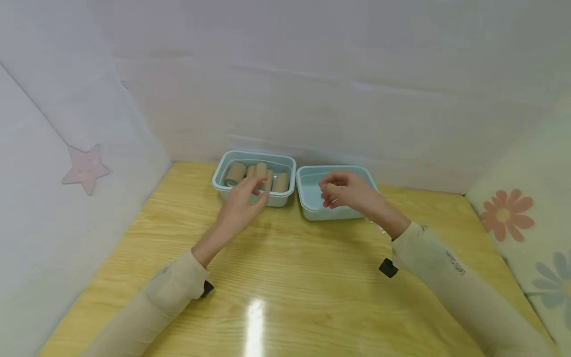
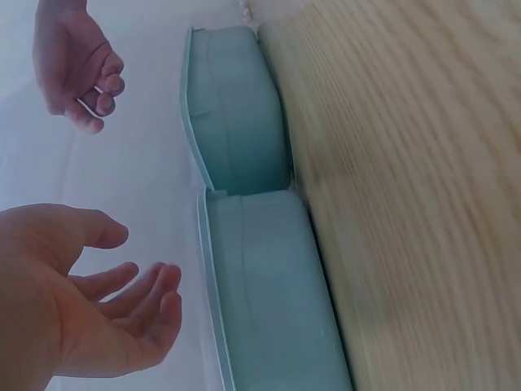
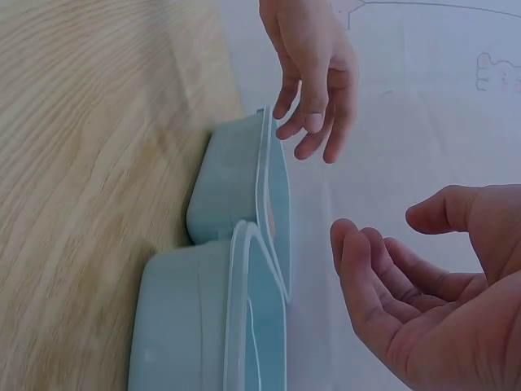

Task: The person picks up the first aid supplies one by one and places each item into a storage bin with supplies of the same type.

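Two light blue plastic tubs stand side by side at the far edge of the table. The left tub [image 1: 278, 201] holds several brown rolls [image 1: 236, 173], which look like bandage rolls. Over its front rim hovers my left hand [image 1: 243, 203], fingers relaxed and apart, with nothing in it. My right hand [image 1: 350, 191] is above the right tub [image 1: 332, 214], its fingers loosely bent and holding nothing. No roll shows inside the right tub, though the hand hides part of it. In the left wrist view, the left hand [image 2: 98, 293] is clear of the tub walls.
The tubs rest on a yellow wood-grain table [image 1: 290, 277], against a pale cloth backdrop [image 1: 312, 109]. A pink star [image 1: 86, 168] decorates the left side, and a red flower [image 1: 506, 214] the right side. A black strap piece [image 1: 388, 267] hangs by the right sleeve.
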`<action>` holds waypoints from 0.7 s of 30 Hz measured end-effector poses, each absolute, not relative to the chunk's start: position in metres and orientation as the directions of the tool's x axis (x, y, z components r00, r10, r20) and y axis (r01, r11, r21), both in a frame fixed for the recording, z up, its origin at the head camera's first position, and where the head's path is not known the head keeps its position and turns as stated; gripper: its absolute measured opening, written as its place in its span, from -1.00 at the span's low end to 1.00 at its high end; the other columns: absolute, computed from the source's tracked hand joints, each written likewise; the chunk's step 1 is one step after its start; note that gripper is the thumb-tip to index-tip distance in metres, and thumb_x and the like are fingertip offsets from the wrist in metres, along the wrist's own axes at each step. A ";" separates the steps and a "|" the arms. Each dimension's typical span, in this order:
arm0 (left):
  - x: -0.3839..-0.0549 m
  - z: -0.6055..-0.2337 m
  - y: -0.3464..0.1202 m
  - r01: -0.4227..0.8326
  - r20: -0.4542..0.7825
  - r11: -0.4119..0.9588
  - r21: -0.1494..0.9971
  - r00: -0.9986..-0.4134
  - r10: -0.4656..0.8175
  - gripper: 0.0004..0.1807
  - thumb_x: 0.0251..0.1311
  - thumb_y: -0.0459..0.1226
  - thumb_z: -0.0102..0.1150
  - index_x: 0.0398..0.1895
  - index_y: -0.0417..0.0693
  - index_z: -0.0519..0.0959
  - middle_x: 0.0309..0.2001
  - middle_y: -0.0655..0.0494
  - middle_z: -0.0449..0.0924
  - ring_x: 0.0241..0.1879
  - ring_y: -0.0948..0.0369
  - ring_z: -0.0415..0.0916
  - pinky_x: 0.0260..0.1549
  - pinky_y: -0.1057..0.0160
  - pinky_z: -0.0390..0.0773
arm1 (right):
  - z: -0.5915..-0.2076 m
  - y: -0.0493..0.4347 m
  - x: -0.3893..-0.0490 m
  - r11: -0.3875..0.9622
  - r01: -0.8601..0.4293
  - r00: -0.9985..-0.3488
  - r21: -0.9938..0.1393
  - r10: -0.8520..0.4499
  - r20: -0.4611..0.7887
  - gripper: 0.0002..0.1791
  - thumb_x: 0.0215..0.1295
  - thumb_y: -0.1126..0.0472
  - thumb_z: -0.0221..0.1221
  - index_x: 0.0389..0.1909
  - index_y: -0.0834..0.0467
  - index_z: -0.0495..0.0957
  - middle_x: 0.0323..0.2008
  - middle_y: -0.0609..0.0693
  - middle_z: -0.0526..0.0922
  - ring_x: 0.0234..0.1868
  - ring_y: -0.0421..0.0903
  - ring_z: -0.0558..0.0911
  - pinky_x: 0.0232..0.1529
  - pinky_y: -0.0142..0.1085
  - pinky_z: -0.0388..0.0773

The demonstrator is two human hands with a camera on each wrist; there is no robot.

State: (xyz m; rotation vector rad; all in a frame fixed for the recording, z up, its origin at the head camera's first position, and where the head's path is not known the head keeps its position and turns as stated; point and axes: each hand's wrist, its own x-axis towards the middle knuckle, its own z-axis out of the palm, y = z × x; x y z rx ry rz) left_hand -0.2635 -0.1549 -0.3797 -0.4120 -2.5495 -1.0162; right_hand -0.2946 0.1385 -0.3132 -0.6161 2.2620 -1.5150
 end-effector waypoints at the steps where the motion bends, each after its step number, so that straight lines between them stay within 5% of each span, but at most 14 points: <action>1: -0.265 -0.379 -0.153 0.398 0.433 0.693 0.600 -0.891 0.137 -0.56 0.27 -0.09 0.04 0.23 0.15 0.39 -0.05 0.17 0.50 -0.19 0.23 0.47 -0.34 0.21 0.48 | -0.312 0.140 -0.293 0.345 -0.169 -0.850 -0.923 -0.525 -0.041 -0.74 0.30 0.13 0.09 -0.08 0.19 0.52 -0.26 0.20 0.58 -0.21 0.22 0.58 -0.18 -0.06 0.53; 12: -0.274 -0.382 -0.142 0.389 0.315 0.605 0.695 -0.921 0.230 -0.59 0.26 -0.20 0.04 0.19 0.02 0.41 -0.18 0.13 0.54 -0.31 0.26 0.53 -0.35 0.28 0.53 | -0.309 0.160 -0.278 0.454 -0.301 -0.868 -0.838 -0.495 0.043 -0.74 0.32 0.02 0.08 -0.07 0.03 0.51 -0.27 0.03 0.61 -0.31 -0.04 0.61 -0.28 -0.14 0.54; 21: -0.274 -0.390 -0.138 0.327 0.236 0.592 0.737 -0.945 0.229 -0.57 0.25 -0.15 0.05 0.19 0.04 0.41 -0.20 0.15 0.55 -0.32 0.25 0.52 -0.35 0.22 0.52 | -0.325 0.186 -0.261 0.383 -0.200 -0.914 -0.902 -0.405 0.031 -0.69 0.29 -0.04 0.11 -0.03 0.01 0.50 -0.23 0.12 0.59 -0.27 0.01 0.61 -0.24 -0.10 0.54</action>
